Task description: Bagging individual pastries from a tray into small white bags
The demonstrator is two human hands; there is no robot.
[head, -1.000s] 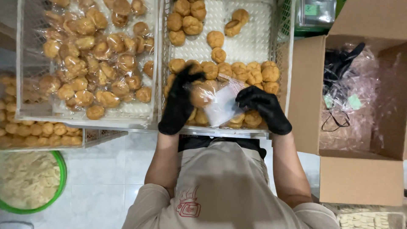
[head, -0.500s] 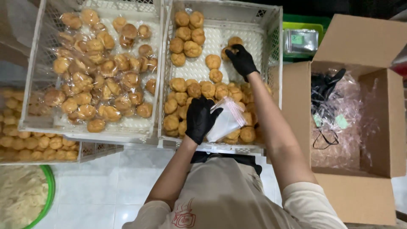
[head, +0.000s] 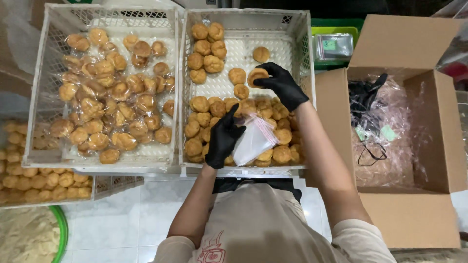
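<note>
The left hand in a black glove (head: 223,142) is pinching a small clear plastic zip bag (head: 253,142) by its edge, holding it just above the near right corner of the white perforated plastic crate on the right (head: 306,58). The bag is being kept low and close to the body, with its sealing strip turned up and away from the person, probably so that its mouth stays within easy reach of the other hand. It is looking flat and empty, glossy, with a thin reddish line along the strip.

The right hand in a black glove (head: 280,84) is reaching toward the far right part of the same crate, its fingers closing round a round golden-brown baked puff (head: 256,75). The puff is looking dry and lightly cracked on top, pale tan at the rim. Loose puffs of the same kind are lying heaped along the crate's near edge and grouped at its far left corner.

The white perforated plastic crate on the left (head: 34,97) is carrying puffs already wrapped in clear bags. An open brown cardboard box (head: 414,219) is standing beside the right crate, holding crumpled clear plastic.
</note>
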